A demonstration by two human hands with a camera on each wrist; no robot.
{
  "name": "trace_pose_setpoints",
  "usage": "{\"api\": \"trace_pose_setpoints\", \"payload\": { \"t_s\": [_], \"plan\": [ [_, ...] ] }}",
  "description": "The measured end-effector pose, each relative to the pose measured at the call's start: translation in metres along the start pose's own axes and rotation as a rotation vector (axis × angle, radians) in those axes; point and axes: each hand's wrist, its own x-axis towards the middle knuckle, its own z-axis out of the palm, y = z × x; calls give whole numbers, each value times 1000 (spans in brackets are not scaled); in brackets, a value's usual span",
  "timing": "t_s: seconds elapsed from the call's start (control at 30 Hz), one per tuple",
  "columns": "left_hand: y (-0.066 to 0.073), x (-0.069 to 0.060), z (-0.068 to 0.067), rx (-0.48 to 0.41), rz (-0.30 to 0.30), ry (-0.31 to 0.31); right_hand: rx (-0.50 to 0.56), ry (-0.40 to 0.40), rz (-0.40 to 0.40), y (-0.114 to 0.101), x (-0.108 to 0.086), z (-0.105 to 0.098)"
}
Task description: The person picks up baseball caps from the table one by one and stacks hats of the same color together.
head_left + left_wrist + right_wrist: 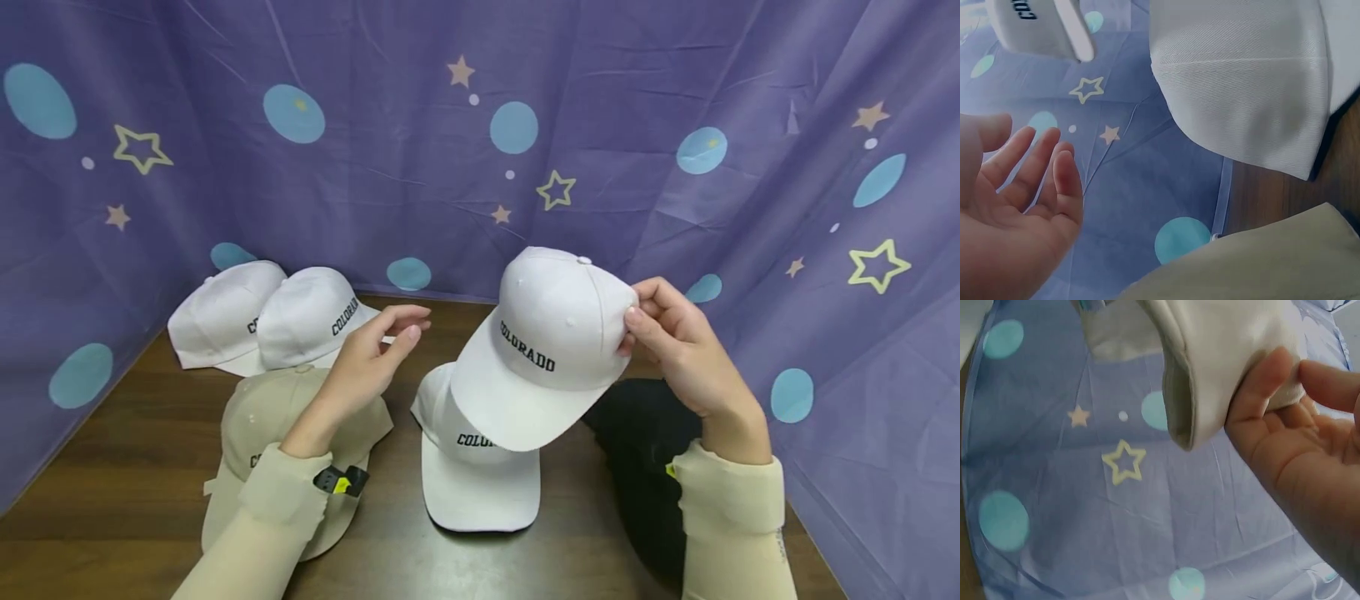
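Observation:
A white cap (555,333) lettered COLORADO hangs in the air, brim toward the camera and tilted down to the left. My right hand (690,358) pinches its side between thumb and fingers; the right wrist view shows that hand (1310,437) at the fabric (1222,350). Beneath it, a second white cap (480,487) sits on the table, partly covered by the raised one. My left hand (367,358) is held above a beige cap (247,417), fingers extended and holding nothing; in the left wrist view its fingers (1032,169) are loosely bent.
Two overlapping white caps (225,317) (300,321) lie at the back left of the wooden table (97,500). A black cap (645,467) lies at the right, partly behind my right forearm. A purple curtain (405,150) with stars and dots stands behind the table.

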Motion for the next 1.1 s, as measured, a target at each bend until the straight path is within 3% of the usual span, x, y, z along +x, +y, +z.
{"api": "trace_pose_setpoints", "payload": {
  "t_s": [0.27, 0.47, 0.8, 1.0, 1.1],
  "plan": [
    [3, -1, 2, -13, 26, 23, -5, -171, 27, 20, -3, 23],
    [7, -3, 4, -75, 16, -33, 14, -255, 54, 33, -4, 34],
    [9, -4, 6, -167, 3, -112, 52, -311, 62, 44, -2, 38],
    [9, -6, 5, -144, 25, -102, 91, -342, 74, 54, -3, 34],
    [9, -6, 4, -156, 22, -131, 106, -356, 107, 62, -3, 28]
  ]
}}
